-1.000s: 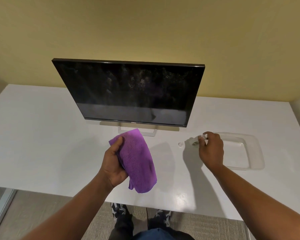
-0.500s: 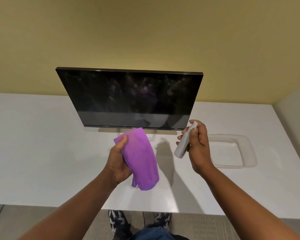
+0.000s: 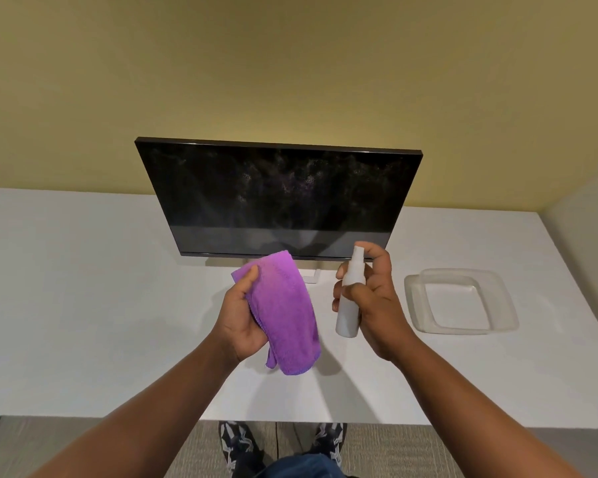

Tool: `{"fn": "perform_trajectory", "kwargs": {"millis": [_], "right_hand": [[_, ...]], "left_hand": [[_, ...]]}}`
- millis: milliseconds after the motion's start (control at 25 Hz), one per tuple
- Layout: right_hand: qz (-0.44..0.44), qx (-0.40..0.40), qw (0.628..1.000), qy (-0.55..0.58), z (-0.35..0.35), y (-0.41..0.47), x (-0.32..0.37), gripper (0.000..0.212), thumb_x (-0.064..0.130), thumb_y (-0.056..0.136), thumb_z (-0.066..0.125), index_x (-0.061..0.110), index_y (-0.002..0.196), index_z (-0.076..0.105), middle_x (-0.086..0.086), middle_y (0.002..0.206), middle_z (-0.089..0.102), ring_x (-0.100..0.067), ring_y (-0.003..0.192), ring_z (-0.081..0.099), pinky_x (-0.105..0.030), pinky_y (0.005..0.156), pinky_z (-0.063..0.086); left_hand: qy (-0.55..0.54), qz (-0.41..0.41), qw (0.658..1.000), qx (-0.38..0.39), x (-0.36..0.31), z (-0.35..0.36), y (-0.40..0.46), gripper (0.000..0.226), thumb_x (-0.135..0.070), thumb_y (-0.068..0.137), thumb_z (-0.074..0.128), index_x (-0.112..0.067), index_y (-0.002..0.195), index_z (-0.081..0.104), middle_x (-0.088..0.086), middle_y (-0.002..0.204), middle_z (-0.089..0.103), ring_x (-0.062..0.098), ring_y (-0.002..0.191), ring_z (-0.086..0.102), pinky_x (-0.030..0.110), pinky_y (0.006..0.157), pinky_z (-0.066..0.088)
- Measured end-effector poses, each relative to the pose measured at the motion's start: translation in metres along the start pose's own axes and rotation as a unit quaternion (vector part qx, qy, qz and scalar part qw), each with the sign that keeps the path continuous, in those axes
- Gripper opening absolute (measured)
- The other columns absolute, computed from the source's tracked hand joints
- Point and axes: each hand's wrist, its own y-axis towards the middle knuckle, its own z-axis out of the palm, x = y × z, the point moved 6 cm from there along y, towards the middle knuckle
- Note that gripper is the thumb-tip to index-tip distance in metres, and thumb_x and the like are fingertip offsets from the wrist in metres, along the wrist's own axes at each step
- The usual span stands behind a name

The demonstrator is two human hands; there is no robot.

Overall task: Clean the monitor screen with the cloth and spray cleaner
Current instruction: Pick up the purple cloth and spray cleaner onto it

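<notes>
A dark, smudged monitor (image 3: 279, 198) stands upright at frame centre. Below it, a folded purple cloth (image 3: 285, 310) hangs left of a small, upright white spray bottle (image 3: 350, 298).

I see soft, even light from above. The white tabletop (image 3: 83, 288) shines a little, with faint shadows below my arms. The picture is sharp, but its edges bend outward.
</notes>
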Motion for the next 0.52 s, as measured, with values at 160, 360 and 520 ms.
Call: {"fn": "perform_trajectory", "kwargs": {"millis": [160,360,520], "right_hand": [[-0.012,0.042,0.999,-0.008,0.015,-0.004,0.003,0.062,0.021,0.095,0.067,0.045,0.143,0.037,-0.004,0.109,0.067,-0.029,0.088,0.071,-0.034,0.077,0.059],[-0.03,0.065,0.987,-0.146,0.024,-0.017,-0.003,0.053,0.045,0.1,0.059,0.06,0.145,0.035,0.001,0.119,0.061,-0.023,0.063,0.07,-0.026,0.057,0.057],[-0.051,0.071,0.967,-0.241,0.026,-0.024,-0.009,0.065,0.033,0.087,0.056,0.057,0.145,0.038,0.017,0.126,0.059,0.002,0.087,0.061,-0.032,0.081,0.058]], "left_hand": [[0.013,0.011,1.0,-0.007,-0.009,-0.007,-0.001,0.053,-0.051,0.086,0.07,-0.021,0.129,0.068,0.014,0.109,0.075,0.029,0.099,0.072,0.042,0.078,0.059],[0.015,0.014,1.0,-0.003,-0.017,-0.013,0.004,0.052,-0.053,0.091,0.065,-0.021,0.132,0.066,0.015,0.114,0.074,0.029,0.1,0.073,0.043,0.081,0.059],[0.03,0.012,0.999,0.019,-0.021,-0.01,0.007,0.058,-0.057,0.088,0.064,-0.021,0.132,0.067,0.017,0.12,0.073,0.03,0.101,0.075,0.046,0.082,0.059]]}}
